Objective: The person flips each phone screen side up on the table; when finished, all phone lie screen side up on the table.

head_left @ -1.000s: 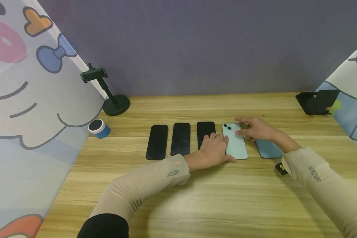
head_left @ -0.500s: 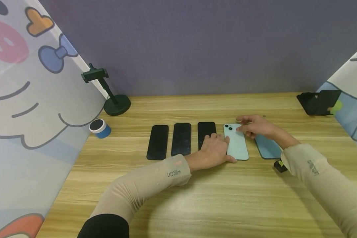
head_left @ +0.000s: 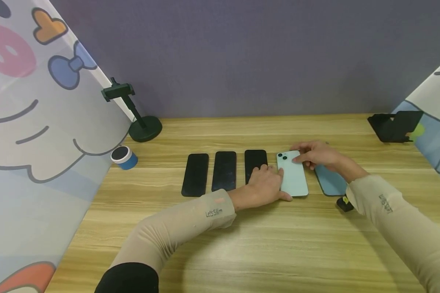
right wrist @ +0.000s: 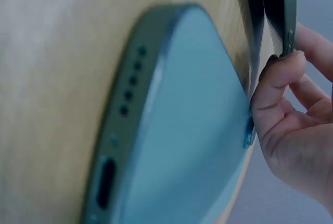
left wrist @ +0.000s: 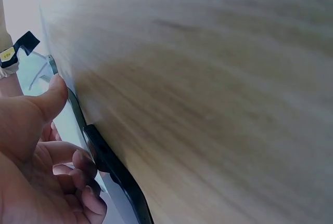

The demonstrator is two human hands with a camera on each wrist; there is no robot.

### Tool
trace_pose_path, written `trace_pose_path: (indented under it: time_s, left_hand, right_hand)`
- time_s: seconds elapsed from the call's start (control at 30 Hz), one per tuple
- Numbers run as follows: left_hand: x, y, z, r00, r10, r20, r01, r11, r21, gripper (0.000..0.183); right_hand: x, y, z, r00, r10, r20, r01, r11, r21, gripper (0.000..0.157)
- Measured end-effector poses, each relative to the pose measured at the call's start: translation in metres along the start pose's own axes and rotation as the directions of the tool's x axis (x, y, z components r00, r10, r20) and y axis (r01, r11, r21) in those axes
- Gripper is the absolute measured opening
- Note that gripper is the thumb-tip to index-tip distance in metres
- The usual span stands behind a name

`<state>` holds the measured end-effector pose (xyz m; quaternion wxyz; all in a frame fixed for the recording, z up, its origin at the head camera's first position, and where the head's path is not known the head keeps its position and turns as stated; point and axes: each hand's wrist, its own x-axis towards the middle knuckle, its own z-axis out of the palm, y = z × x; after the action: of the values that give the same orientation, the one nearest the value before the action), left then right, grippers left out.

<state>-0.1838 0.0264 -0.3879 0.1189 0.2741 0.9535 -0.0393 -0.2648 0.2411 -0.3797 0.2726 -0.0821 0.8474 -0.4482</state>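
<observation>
The pale green phone (head_left: 294, 179) was placed between the two hands, just right of the left hand (head_left: 261, 186) and just left of the right hand (head_left: 317, 156), and was touched by both. Its long axis was pointed away from the person across the table (head_left: 256, 252), with the far end, where the camera lenses were set, turned slightly to the left. The far right corner was pinched between thumb and fingers of the right hand, and by the right wrist view that end seemed to be raised a little off the wood. The left hand was held spread, its thumb laid at the near left corner and its index finger along the left long edge. The phone was thus met at two opposite corners, and neither hand could be called nearer; only the far end was gripped. The nearest dark phone (head_left: 255, 159) was partly covered by the left hand's other fingers, and whether it was pressed could not be told. On the other side, the blue phone (head_left: 331, 182) was partly hidden beneath the right wrist
</observation>
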Motion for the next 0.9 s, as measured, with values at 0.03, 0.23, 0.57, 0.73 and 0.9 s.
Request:
trace_pose_path:
  time_s: [0.03, 0.23, 0.57, 0.73, 0.9]
  left_hand:
    - [0.0, 0.0, 0.0, 1.0, -0.003, 0.001, 0.003, 1.0, -0.004, 0.094]
    - [-0.002, 0.002, 0.0, 1.0, -0.013, 0.006, 0.013, 1.0, -0.001, 0.093]
    - [-0.003, 0.002, 0.0, 1.0, -0.017, -0.002, 0.017, 1.0, 0.016, 0.091]
    - [-0.005, 0.002, -0.001, 1.0, -0.017, 0.01, 0.017, 1.0, -0.004, 0.09]
    - [-0.006, 0.002, -0.002, 1.0, -0.014, 0.027, 0.014, 1.0, -0.026, 0.088]
  right_hand:
    - [-0.001, 0.0, 0.001, 1.0, -0.004, 0.002, 0.004, 1.0, 0.0, 0.062]
    - [-0.003, 0.0, 0.003, 1.0, -0.019, -0.024, 0.018, 1.0, -0.007, 0.064]
    - [-0.007, 0.001, 0.001, 1.0, -0.001, -0.022, 0.002, 0.999, 0.04, 0.067]
    - [-0.01, -0.001, -0.004, 1.0, 0.009, 0.024, -0.011, 0.998, 0.056, 0.069]
    - [-0.013, -0.003, -0.007, 0.998, 0.023, 0.051, -0.026, 0.998, 0.061, 0.071]
